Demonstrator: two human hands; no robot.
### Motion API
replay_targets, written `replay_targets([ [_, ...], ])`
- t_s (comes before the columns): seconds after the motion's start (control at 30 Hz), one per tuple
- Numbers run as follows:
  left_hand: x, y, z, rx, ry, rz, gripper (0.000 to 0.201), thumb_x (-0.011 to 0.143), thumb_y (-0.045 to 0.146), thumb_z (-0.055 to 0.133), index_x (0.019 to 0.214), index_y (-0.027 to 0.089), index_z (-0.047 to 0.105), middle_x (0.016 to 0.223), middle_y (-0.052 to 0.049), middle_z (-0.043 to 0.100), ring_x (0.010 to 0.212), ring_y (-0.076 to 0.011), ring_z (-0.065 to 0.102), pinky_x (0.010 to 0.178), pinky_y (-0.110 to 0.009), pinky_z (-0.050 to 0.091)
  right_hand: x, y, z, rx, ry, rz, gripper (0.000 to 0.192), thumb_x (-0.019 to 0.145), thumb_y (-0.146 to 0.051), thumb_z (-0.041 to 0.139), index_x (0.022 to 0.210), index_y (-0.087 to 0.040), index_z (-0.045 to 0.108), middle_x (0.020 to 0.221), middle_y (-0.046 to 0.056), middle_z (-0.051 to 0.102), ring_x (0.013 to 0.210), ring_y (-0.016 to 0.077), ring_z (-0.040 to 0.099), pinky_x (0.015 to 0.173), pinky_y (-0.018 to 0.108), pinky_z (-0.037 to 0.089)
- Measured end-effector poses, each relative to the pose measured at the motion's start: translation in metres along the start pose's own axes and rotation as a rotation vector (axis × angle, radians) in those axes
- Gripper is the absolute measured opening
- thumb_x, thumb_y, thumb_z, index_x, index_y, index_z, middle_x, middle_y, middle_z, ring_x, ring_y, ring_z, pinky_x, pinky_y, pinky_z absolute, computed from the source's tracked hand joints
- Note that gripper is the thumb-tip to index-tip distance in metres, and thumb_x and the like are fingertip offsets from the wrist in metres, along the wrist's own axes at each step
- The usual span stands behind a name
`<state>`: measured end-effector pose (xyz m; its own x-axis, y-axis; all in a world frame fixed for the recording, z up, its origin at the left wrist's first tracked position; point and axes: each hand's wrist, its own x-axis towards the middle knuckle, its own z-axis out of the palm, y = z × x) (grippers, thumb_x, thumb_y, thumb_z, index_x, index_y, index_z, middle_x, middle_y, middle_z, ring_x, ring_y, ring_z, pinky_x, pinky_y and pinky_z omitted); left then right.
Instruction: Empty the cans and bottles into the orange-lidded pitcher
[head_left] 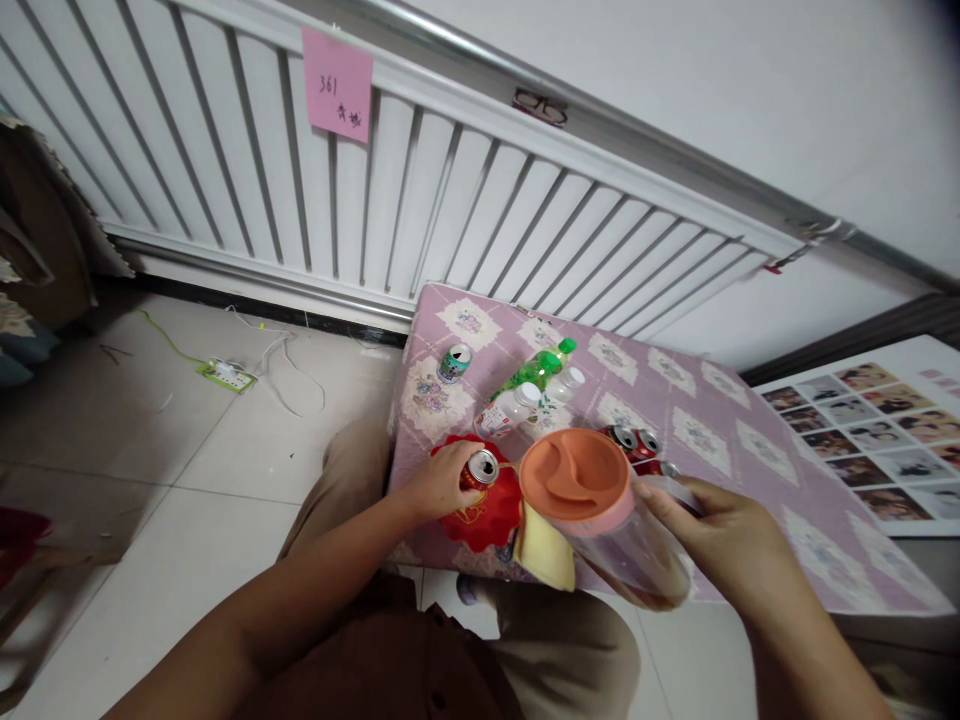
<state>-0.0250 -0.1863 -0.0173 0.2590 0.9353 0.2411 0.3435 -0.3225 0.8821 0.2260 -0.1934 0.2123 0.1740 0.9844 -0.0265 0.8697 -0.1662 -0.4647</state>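
My left hand [441,484] is closed around an opened drink can [480,468], upright over a red scalloped mat [495,515]. In my right hand [705,515] is the handle of a clear pitcher [637,560] with an orange lid [574,475]. The pitcher leans to the left, its lid close to the can, and some brown liquid lies low inside it. No stream between pitcher and can can be made out. A folded yellow cloth [545,548] lies at the table's near edge, below the pitcher lid.
On the flowered tablecloth [697,430] stand a green can [454,364], a green bottle [529,375], white-capped bottles [510,408] and several dark red cans [646,443]. A white radiator [420,190] runs behind the table. A power strip [225,375] with cables lies on the floor at left.
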Motion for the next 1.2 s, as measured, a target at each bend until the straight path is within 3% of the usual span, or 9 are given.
replay_targets([
  [0.37,0.001,0.000,0.000,0.002,0.001,-0.001,0.069,0.072,0.014,0.071,0.137,0.023,0.049,0.139,-0.011,0.059,0.130,-0.0291,0.055,0.116,-0.047,0.042,0.002,0.001,0.001,0.004,0.022,-0.064,0.051,0.057,-0.068,0.067,0.066,-0.019,0.079,0.066,0.006,0.076,0.063,0.0297,0.071,0.054,0.033,0.050],
  [0.83,0.001,-0.003,0.001,0.003,0.003,0.010,0.068,0.073,0.015,0.071,0.137,0.021,0.050,0.138,-0.012,0.059,0.130,-0.0297,0.055,0.115,-0.047,0.042,-0.002,-0.007,-0.003,0.000,-0.013,0.052,0.057,0.051,-0.070,0.065,0.070,-0.018,0.079,0.070,0.006,0.077,0.071,0.0314,0.070,0.062,0.036,0.048],
  [1.2,0.001,-0.004,0.002,0.001,0.003,0.010,0.067,0.073,0.015,0.071,0.137,0.020,0.049,0.139,-0.012,0.058,0.130,-0.0299,0.054,0.115,-0.047,0.042,-0.002,-0.011,-0.002,0.011,0.007,0.037,0.055,0.050,-0.069,0.065,0.067,-0.019,0.078,0.067,0.006,0.076,0.070,0.0313,0.068,0.062,0.036,0.048],
])
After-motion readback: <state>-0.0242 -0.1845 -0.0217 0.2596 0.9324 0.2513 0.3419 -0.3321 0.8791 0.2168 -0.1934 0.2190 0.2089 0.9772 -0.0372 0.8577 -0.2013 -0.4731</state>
